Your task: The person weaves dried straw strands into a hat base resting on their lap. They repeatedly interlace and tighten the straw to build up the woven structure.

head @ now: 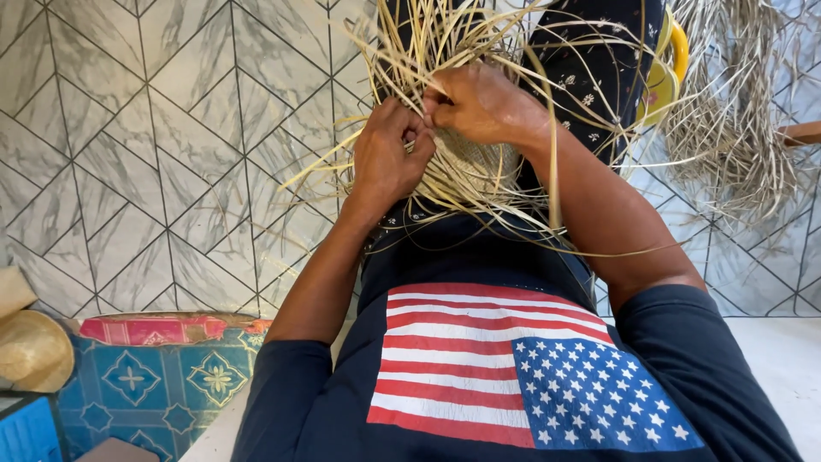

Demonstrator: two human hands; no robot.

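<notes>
Both hands worked close together over the lap: the left hand (386, 154) pinched straw strips (479, 51) between thumb and fingers, while the right hand (483, 107) gripped strands against the woven straw piece (479, 167). Keeping each strip taut and flat seemed best for a tight weave. Left of the weaving lay a blue patterned cushion (154, 385); right of it, a yellow container (665, 73).

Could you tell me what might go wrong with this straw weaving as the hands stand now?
The loose strands fan out in all directions around the left hand and right hand, so they may tangle or snap. Both hands pinch at one spot on the woven piece; a slip there could loosen the weave.
</notes>
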